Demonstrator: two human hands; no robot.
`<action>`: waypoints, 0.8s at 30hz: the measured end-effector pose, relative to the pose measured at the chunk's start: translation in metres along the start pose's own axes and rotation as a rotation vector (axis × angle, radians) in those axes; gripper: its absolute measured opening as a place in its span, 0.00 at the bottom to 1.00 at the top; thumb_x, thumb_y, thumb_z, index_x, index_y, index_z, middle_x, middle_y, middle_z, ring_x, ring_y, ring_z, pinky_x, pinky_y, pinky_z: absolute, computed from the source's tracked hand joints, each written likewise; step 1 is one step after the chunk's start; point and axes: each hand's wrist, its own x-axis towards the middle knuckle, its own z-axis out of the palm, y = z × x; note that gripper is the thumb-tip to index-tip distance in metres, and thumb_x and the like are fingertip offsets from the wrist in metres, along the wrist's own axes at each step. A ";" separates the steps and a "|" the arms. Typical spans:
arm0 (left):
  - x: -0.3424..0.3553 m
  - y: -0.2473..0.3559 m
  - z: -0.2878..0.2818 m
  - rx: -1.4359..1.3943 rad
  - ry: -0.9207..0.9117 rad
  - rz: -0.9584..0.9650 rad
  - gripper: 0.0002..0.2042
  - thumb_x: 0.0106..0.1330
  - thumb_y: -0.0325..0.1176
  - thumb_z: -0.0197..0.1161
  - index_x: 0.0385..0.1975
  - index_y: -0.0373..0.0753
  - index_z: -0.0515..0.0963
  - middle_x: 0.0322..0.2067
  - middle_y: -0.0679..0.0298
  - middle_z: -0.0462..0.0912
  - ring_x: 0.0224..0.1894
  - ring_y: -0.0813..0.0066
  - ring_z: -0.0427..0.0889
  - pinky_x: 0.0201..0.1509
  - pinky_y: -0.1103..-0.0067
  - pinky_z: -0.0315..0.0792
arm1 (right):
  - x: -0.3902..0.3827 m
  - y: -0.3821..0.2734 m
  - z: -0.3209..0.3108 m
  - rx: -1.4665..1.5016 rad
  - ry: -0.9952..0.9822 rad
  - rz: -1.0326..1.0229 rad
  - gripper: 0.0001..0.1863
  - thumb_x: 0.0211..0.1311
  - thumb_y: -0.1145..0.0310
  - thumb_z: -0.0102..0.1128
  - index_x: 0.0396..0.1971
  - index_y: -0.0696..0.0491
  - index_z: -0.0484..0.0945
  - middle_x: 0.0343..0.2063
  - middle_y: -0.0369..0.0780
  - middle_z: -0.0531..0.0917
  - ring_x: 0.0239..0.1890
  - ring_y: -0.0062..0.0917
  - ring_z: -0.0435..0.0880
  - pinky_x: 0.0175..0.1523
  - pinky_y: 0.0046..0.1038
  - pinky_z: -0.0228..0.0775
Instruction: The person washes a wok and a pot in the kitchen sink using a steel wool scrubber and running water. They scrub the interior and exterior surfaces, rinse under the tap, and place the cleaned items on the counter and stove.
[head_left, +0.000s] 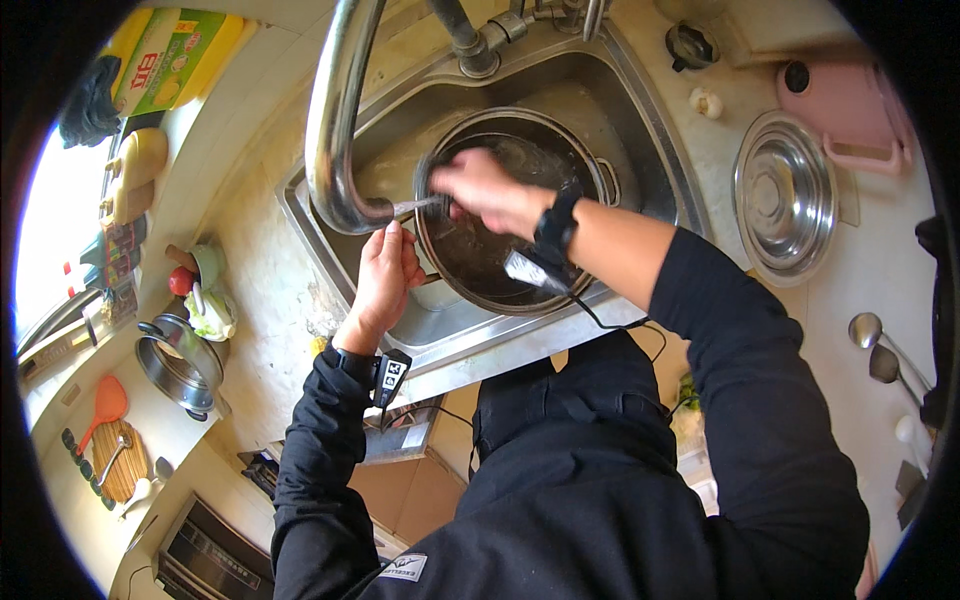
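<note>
A large steel pot (590,150) with side handles stands in the sink (655,150), dark inside with what looks like water. Above its left rim my right hand (485,190) is smeared by motion. Its fingers look curled at a blurred dark-grey thing (428,180) that I cannot make out. My left hand (385,278) is pinched closed under the faucet spout (345,195), left of the pot; what lies between the fingertips is too small to name. A thin stream of water (418,205) runs from the spout toward my right hand.
At right lie a steel basin (785,195), a pink container (845,110), garlic (705,102) and several ladles and spoons (868,330). On the left are a lidded pot (180,365), a leafy vegetable (212,315), a wooden board (122,468) and a red-orange spatula (108,402).
</note>
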 end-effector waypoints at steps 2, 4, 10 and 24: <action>-0.002 -0.001 0.001 0.039 0.026 -0.003 0.14 0.79 0.43 0.45 0.36 0.39 0.68 0.17 0.75 0.57 0.18 0.84 0.54 0.23 0.81 0.59 | 0.028 -0.012 -0.025 0.369 0.331 0.006 0.08 0.61 0.65 0.62 0.33 0.54 0.79 0.26 0.36 0.82 0.20 0.20 0.77 0.22 0.21 0.70; -0.003 -0.001 0.001 0.012 0.002 -0.015 0.14 0.79 0.43 0.45 0.36 0.39 0.68 0.17 0.74 0.57 0.17 0.84 0.54 0.22 0.81 0.59 | 0.043 -0.012 -0.051 0.611 0.534 0.080 0.09 0.66 0.63 0.60 0.40 0.51 0.78 0.33 0.38 0.82 0.28 0.21 0.79 0.23 0.20 0.71; -0.005 -0.004 0.005 -0.034 -0.014 -0.003 0.13 0.78 0.43 0.48 0.34 0.42 0.68 0.17 0.76 0.56 0.16 0.85 0.53 0.21 0.83 0.53 | 0.034 0.001 -0.035 0.433 0.192 0.039 0.05 0.64 0.67 0.63 0.37 0.50 0.80 0.32 0.35 0.83 0.32 0.21 0.80 0.27 0.23 0.73; -0.005 -0.006 -0.002 -0.030 0.005 -0.038 0.13 0.79 0.43 0.46 0.34 0.41 0.68 0.17 0.75 0.55 0.17 0.85 0.52 0.22 0.83 0.55 | 0.045 0.025 -0.090 0.132 0.304 0.014 0.10 0.64 0.64 0.60 0.40 0.53 0.75 0.37 0.38 0.81 0.32 0.26 0.79 0.30 0.26 0.74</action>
